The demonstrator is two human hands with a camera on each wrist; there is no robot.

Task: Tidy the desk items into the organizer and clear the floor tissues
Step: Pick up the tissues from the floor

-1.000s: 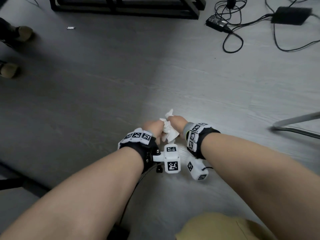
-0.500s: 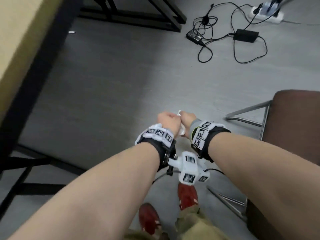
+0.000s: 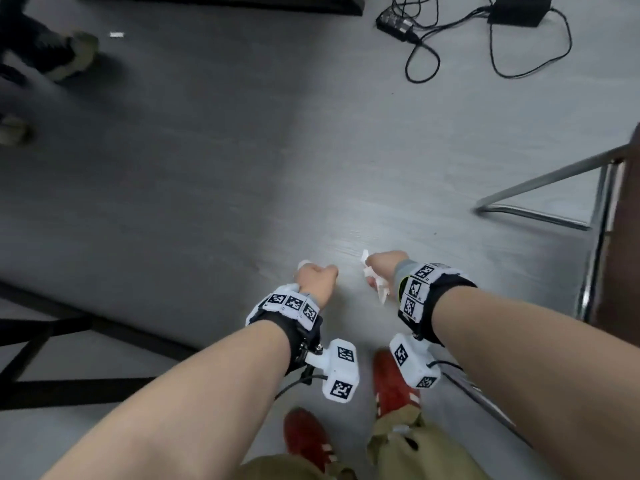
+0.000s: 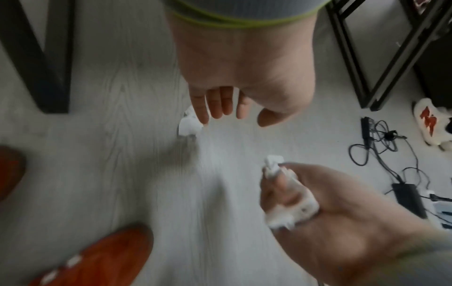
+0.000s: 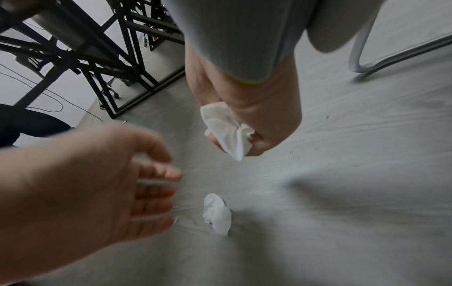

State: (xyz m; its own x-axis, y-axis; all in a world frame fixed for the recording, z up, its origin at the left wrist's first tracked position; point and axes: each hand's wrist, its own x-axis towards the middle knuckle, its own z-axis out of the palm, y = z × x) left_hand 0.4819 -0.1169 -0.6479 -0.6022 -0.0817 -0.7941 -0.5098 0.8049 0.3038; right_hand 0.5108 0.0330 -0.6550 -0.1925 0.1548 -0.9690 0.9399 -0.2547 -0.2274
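Note:
My right hand (image 3: 375,271) grips a crumpled white tissue (image 3: 377,289), which sticks out above and below the fist; the right wrist view shows the tissue (image 5: 227,131) bunched in the curled fingers. My left hand (image 4: 232,118) hangs open, fingers straight and pointing down. Just beside its fingertips a second small tissue ball (image 4: 188,123) lies on the grey floor. That ball (image 5: 217,212) sits alone on the floor in the right wrist view, with the blurred left hand (image 5: 166,191) next to it. In the head view it peeks out beyond the left hand (image 3: 317,277).
A chair with metal legs (image 3: 540,181) stands at the right. Cables and power adapters (image 3: 516,10) lie at the far right. A black desk frame (image 3: 52,341) runs along the left. My red shoes (image 3: 394,386) are below the hands. Another person's shoes (image 3: 72,53) are at the far left.
The hands, together on one tissue before, have come apart. The right keeps that tissue; the left has let go and moved left over the tissue ball on the floor.

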